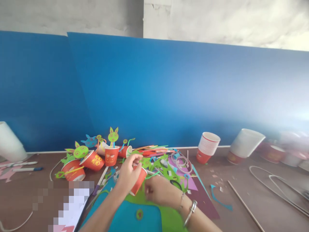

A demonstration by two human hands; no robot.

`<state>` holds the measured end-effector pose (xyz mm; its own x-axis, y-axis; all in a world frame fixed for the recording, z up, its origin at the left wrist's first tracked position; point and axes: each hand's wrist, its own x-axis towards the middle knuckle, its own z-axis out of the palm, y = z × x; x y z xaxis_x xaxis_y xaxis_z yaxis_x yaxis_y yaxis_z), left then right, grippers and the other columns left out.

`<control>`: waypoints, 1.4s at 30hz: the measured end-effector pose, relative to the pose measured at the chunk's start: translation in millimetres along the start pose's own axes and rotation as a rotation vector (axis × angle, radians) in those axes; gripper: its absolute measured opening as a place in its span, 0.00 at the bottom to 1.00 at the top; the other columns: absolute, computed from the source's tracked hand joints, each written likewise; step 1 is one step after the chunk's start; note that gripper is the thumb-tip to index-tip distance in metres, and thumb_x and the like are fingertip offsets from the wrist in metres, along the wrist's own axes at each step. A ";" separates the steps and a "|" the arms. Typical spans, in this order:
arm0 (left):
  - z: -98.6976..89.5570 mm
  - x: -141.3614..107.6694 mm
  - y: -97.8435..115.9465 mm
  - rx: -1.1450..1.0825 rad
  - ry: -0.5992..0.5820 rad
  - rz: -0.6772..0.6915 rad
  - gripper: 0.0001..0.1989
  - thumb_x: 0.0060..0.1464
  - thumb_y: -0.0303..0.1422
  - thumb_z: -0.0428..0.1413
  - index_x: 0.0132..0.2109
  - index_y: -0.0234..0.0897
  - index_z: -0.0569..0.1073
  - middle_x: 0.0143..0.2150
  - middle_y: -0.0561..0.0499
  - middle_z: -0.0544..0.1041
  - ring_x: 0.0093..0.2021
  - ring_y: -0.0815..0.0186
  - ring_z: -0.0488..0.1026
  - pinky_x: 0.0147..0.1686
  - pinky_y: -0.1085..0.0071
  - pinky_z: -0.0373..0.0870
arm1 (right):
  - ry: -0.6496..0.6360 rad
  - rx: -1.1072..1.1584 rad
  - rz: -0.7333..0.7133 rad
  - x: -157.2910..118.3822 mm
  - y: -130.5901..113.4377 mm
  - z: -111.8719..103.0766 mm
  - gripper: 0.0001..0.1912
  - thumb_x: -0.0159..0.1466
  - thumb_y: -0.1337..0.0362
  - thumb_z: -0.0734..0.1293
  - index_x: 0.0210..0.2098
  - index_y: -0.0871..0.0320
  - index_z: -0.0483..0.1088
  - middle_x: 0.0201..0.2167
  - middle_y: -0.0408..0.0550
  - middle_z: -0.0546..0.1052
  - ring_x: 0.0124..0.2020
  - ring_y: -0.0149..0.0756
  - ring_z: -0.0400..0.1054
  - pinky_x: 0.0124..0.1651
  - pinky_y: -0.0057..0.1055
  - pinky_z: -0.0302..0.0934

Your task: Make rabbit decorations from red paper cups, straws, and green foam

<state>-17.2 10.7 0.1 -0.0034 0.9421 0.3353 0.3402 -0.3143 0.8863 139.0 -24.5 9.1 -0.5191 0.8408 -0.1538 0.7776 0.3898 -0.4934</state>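
Note:
My left hand (130, 172) is closed around a red paper cup (140, 182), which is tilted. A green straw (152, 176) sticks out to the right by the cup. Just right of the cup, my right hand (164, 192) has its fingers curled in; it is slightly blurred, and what they hold is hidden. Below the hands lies a blue sheet (145, 224) with a small green paper disc (139, 214) on it. Green cut paper scraps (169, 174) lie behind the right hand.
Decorated red cups with paper animal heads (113, 135) stand or lie at the left. Cup stacks (209, 145) stand right. Straws (154, 149), a clear tape-like coil (181, 162), a thin stick (245, 204) and a white cable (275, 187) lie around. A blue panel (154, 90) rises behind.

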 end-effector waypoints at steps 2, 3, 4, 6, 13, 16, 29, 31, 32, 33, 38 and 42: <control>2.2 -7.7 10.3 0.054 -0.119 0.083 0.17 0.44 0.24 0.51 0.41 0.41 0.75 0.39 0.48 0.78 0.40 0.60 0.74 0.44 0.64 0.69 | 0.149 0.064 0.084 1.5 2.0 -11.3 0.09 0.52 0.73 0.62 0.30 0.59 0.71 0.25 0.45 0.76 0.27 0.33 0.67 0.28 0.25 0.52; 3.7 -11.5 14.6 0.082 -0.180 0.124 0.20 0.43 0.22 0.51 0.43 0.42 0.76 0.40 0.48 0.78 0.42 0.59 0.74 0.45 0.64 0.68 | 0.225 0.091 0.127 2.0 2.6 -16.0 0.10 0.52 0.73 0.62 0.33 0.59 0.70 0.26 0.45 0.76 0.28 0.33 0.67 0.28 0.25 0.51; 5.2 -15.0 18.3 0.107 -0.219 0.156 0.22 0.42 0.21 0.51 0.45 0.43 0.76 0.43 0.48 0.78 0.44 0.58 0.73 0.47 0.63 0.68 | 0.294 0.112 0.164 2.3 3.1 -19.7 0.12 0.52 0.73 0.62 0.36 0.60 0.69 0.26 0.45 0.76 0.28 0.33 0.68 0.29 0.25 0.51; 8.0 -20.5 23.5 0.149 -0.249 0.182 0.23 0.44 0.22 0.51 0.48 0.44 0.75 0.46 0.46 0.77 0.48 0.54 0.72 0.49 0.59 0.66 | 0.395 0.139 0.203 2.1 3.4 -23.5 0.16 0.52 0.75 0.62 0.41 0.60 0.64 0.27 0.45 0.76 0.30 0.34 0.68 0.30 0.25 0.51; 10.7 -26.6 25.8 0.121 -0.237 0.159 0.26 0.40 0.22 0.53 0.47 0.46 0.75 0.44 0.46 0.78 0.46 0.52 0.73 0.45 0.61 0.68 | 0.449 0.233 0.209 0.8 -0.2 -16.4 0.13 0.55 0.73 0.63 0.38 0.57 0.59 0.27 0.43 0.75 0.29 0.35 0.68 0.29 0.25 0.52; 12.0 -26.7 23.9 0.169 -0.219 0.157 0.20 0.43 0.23 0.52 0.44 0.44 0.76 0.41 0.46 0.78 0.43 0.53 0.73 0.43 0.61 0.68 | 0.471 0.325 0.145 2.3 -1.0 -17.3 0.16 0.56 0.71 0.64 0.43 0.57 0.59 0.25 0.41 0.75 0.28 0.34 0.68 0.29 0.25 0.54; 5.3 -7.1 24.5 -0.877 -0.160 -0.732 0.09 0.47 0.24 0.55 0.39 0.34 0.73 0.29 0.50 0.75 0.27 0.70 0.74 0.33 0.71 0.72 | 0.320 -0.182 0.679 -8.1 106.8 -55.2 0.13 0.52 0.78 0.62 0.32 0.61 0.74 0.34 0.60 0.78 0.37 0.49 0.73 0.35 0.36 0.58; 6.7 -8.3 24.0 -0.834 -0.150 -0.703 0.07 0.48 0.27 0.56 0.37 0.34 0.73 0.27 0.52 0.73 0.24 0.72 0.71 0.28 0.75 0.69 | 0.313 -0.205 0.688 -5.9 111.7 -51.0 0.15 0.50 0.79 0.62 0.35 0.60 0.73 0.36 0.60 0.78 0.39 0.50 0.73 0.37 0.37 0.58; 7.4 -8.8 23.4 -0.803 -0.152 -0.675 0.06 0.48 0.29 0.57 0.37 0.34 0.73 0.25 0.53 0.72 0.22 0.73 0.68 0.24 0.76 0.67 | 0.319 -0.217 0.683 -5.1 111.1 -50.6 0.16 0.51 0.79 0.62 0.35 0.60 0.73 0.37 0.60 0.78 0.40 0.50 0.73 0.37 0.37 0.58; 8.0 -9.3 22.8 -0.752 -0.155 -0.637 0.07 0.48 0.31 0.58 0.36 0.34 0.73 0.23 0.56 0.69 0.20 0.74 0.65 0.22 0.78 0.63 | 0.330 -0.227 0.670 -4.7 108.9 -51.5 0.15 0.52 0.78 0.61 0.35 0.60 0.73 0.37 0.60 0.78 0.41 0.50 0.73 0.38 0.38 0.57; 9.8 -11.5 21.2 -0.299 -0.139 -0.316 0.12 0.47 0.39 0.59 0.34 0.35 0.75 0.20 0.60 0.60 0.19 0.74 0.56 0.20 0.77 0.53 | 0.387 -0.204 0.477 -4.7 79.7 -61.4 0.11 0.61 0.70 0.57 0.40 0.59 0.68 0.33 0.53 0.77 0.37 0.43 0.71 0.37 0.33 0.55; 12.5 -15.5 21.1 -0.121 -0.153 -0.117 0.21 0.53 0.39 0.54 0.52 0.35 0.72 0.20 0.61 0.55 0.22 0.71 0.55 0.24 0.74 0.53 | 0.410 -0.017 0.147 -4.7 45.7 -54.7 0.09 0.66 0.64 0.54 0.39 0.56 0.65 0.25 0.42 0.72 0.26 0.33 0.65 0.29 0.26 0.52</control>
<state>1.8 -9.2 9.6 0.1094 0.9768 0.1838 0.2303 -0.2048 0.9513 196.4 9.8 34.1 -0.2214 0.9661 0.1326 0.8404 0.2580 -0.4766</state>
